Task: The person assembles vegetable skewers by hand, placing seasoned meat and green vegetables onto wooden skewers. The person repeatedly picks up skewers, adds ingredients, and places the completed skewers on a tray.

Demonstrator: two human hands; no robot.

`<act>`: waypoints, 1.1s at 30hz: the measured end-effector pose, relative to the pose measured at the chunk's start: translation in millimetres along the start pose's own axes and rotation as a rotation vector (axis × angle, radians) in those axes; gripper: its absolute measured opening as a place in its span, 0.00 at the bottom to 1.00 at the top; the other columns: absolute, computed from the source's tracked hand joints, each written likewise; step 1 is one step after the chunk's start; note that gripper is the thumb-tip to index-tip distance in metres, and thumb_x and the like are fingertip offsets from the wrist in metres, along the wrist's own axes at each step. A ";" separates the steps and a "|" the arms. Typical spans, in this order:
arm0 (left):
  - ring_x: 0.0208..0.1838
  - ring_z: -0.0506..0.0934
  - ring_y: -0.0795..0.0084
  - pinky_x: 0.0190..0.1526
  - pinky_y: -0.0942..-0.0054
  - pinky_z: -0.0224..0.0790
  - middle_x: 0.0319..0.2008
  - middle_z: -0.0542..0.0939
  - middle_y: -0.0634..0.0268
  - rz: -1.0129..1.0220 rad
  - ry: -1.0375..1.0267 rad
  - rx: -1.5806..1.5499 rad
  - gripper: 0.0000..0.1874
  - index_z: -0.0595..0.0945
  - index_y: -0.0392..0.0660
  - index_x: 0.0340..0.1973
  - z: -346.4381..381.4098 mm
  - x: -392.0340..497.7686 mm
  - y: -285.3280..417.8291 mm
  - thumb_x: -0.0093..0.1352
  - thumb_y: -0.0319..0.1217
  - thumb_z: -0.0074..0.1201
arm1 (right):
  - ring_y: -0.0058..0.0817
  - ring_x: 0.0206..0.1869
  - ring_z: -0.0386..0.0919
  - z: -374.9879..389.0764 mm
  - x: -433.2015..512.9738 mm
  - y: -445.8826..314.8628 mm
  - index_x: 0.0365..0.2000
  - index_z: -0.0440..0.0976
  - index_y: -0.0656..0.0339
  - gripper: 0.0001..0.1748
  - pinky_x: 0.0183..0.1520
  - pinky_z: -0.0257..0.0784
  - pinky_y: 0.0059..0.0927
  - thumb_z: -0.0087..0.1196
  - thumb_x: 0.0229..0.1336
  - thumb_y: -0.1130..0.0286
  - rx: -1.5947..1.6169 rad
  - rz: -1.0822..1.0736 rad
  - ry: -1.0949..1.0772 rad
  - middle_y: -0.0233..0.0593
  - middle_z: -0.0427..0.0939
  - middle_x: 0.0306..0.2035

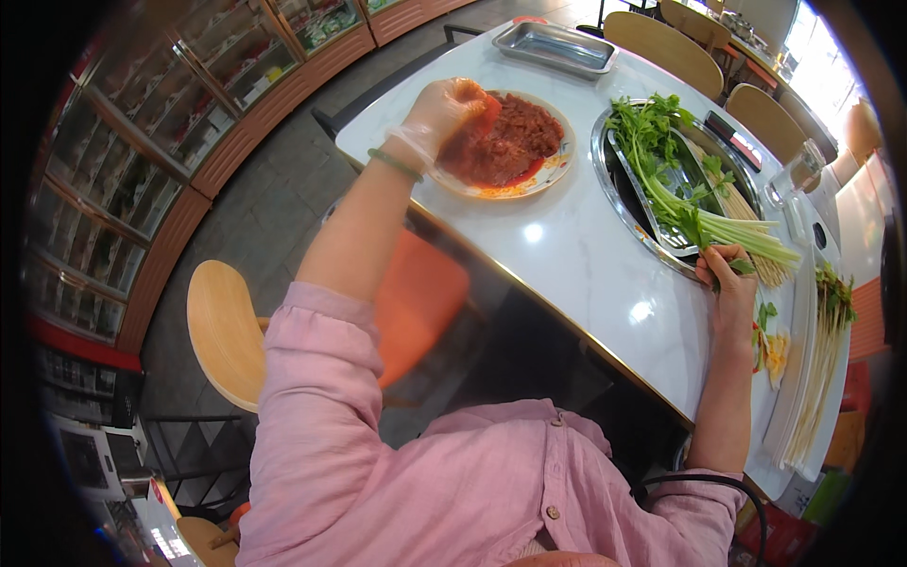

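Note:
My left hand (453, 103), in a clear plastic glove, pinches a piece of red-sauced meat (489, 113) over the left part of a round plate (556, 177) heaped with red marinated meat (521, 135). My right hand (733, 269), ungloved, has its fingers closed on a green leafy sprig (740, 266), beside the near rim of the round metal well (609, 191) in the table. Long leafy green stalks (659, 177), like celery, lie across a metal tray (638, 202) in that well. Thin bamboo skewers (737, 198) lie to their right.
A white tray (793, 397) at the right holds skewers with greens (825, 354). Small scraps (776, 358) lie beside it. A rectangular steel tray (556, 49) stands at the back, a glass mug (797, 170) at the right. An orange chair seat (418, 305) is below the table edge.

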State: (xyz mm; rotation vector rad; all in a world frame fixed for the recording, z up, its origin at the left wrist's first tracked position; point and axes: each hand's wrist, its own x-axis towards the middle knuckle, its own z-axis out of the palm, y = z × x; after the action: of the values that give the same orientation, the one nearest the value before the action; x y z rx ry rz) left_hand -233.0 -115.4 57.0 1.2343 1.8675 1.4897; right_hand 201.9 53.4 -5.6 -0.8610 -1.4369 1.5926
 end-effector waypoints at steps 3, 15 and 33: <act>0.38 0.81 0.75 0.43 0.77 0.77 0.37 0.84 0.63 0.061 -0.012 -0.042 0.06 0.82 0.36 0.41 13.8 1.7 7.9 0.71 0.25 0.58 | 0.19 0.30 0.76 2.5 -1.6 -2.5 0.33 0.77 0.64 0.03 0.34 0.73 0.19 0.61 0.61 0.77 -0.009 0.005 0.033 0.35 0.79 0.31; 0.30 0.83 0.65 0.34 0.71 0.79 0.29 0.83 0.55 -0.132 -0.428 -0.549 0.04 0.80 0.36 0.37 201.5 -0.2 38.1 0.72 0.21 0.50 | 0.22 0.34 0.82 9.0 -6.4 -18.8 0.37 0.78 0.64 0.06 0.39 0.81 0.22 0.62 0.62 0.74 0.048 -0.133 0.116 0.38 0.82 0.34; 0.40 0.85 0.66 0.47 0.68 0.82 0.40 0.84 0.56 -0.259 -0.649 -0.859 0.06 0.81 0.39 0.43 282.4 -18.2 41.4 0.73 0.26 0.54 | 0.20 0.34 0.79 22.4 -3.8 -17.0 0.32 0.81 0.66 0.05 0.39 0.74 0.22 0.67 0.54 0.79 -0.535 -0.513 0.254 0.36 0.83 0.33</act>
State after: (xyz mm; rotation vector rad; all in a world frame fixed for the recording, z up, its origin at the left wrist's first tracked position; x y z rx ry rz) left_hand 13.3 19.5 2.9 0.8457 0.7764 1.2952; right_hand 185.7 40.5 13.9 -0.8566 -1.7452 0.7006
